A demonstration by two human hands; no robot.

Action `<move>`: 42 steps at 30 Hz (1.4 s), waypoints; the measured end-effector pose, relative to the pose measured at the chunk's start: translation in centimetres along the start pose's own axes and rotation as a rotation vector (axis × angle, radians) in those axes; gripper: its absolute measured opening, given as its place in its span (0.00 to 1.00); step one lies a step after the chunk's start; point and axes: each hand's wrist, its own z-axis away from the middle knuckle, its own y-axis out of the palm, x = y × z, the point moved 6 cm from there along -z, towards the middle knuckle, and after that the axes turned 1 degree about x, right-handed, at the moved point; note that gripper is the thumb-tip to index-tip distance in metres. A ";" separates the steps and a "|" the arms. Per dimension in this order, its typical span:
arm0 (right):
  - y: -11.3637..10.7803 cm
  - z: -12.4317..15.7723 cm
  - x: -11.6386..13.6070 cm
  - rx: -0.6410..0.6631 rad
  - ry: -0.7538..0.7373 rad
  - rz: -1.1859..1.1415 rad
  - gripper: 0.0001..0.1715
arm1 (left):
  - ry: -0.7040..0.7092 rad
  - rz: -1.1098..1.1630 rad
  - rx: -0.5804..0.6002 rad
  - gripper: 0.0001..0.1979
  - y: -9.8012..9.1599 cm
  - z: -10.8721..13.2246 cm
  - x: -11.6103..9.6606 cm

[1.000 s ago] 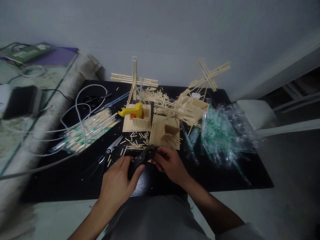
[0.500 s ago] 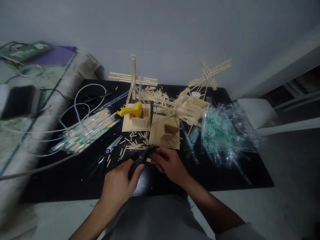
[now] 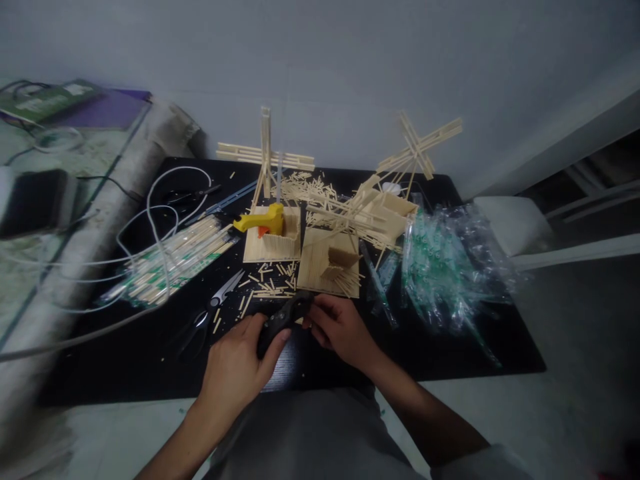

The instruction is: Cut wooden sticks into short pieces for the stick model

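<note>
My left hand [image 3: 235,357] is wrapped around a black hand tool [image 3: 280,325], its thumb lying along the near side. At the tool's far end, the fingers of my right hand [image 3: 340,330] are pinched together. A small pale wooden piece [image 3: 300,321] shows under the tool at those fingertips, mostly hidden. Just beyond my hands lies a square stick base [image 3: 315,260] with a low box of sticks [image 3: 343,261] on it. Short cut sticks [image 3: 270,287] are scattered beyond the tool. Open scissors [image 3: 216,301] rest to the left of my left hand.
A yellow glue gun [image 3: 265,220] sits on another stick base [image 3: 255,250]. Stick windmill blades [image 3: 266,157] rise behind it, with a second set [image 3: 417,147] at right. Bagged sticks [image 3: 175,263] and a white cable [image 3: 150,213] lie left, crumpled plastic wrappers [image 3: 445,273] right.
The black tool has turned slightly in my left hand, and less of the pale wooden piece shows at my right fingertips. Both hands stay in nearly the same place.
</note>
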 end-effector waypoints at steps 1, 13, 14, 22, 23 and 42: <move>0.0 0.0 0.0 0.000 -0.002 -0.002 0.29 | -0.020 0.017 0.023 0.24 0.1 0.0 0.1; -0.5 0.3 0.8 -0.027 -0.124 -0.094 0.17 | -0.267 0.958 0.248 0.29 2.1 0.2 0.6; -0.9 0.3 1.0 -0.053 -0.136 -0.114 0.17 | -0.263 0.979 0.252 0.29 2.2 0.4 0.5; -4.4 1.1 -0.4 -0.237 -0.093 -0.124 0.22 | -0.341 1.149 0.183 0.20 2.0 1.7 2.6; -4.8 1.2 -0.9 -0.248 -0.081 -0.081 0.22 | -0.379 1.175 0.150 0.17 1.9 1.8 3.4; -2.7 2.4 -2.5 -0.003 -0.260 0.649 0.07 | -0.687 1.221 -0.697 0.16 -3.4 1.9 10.0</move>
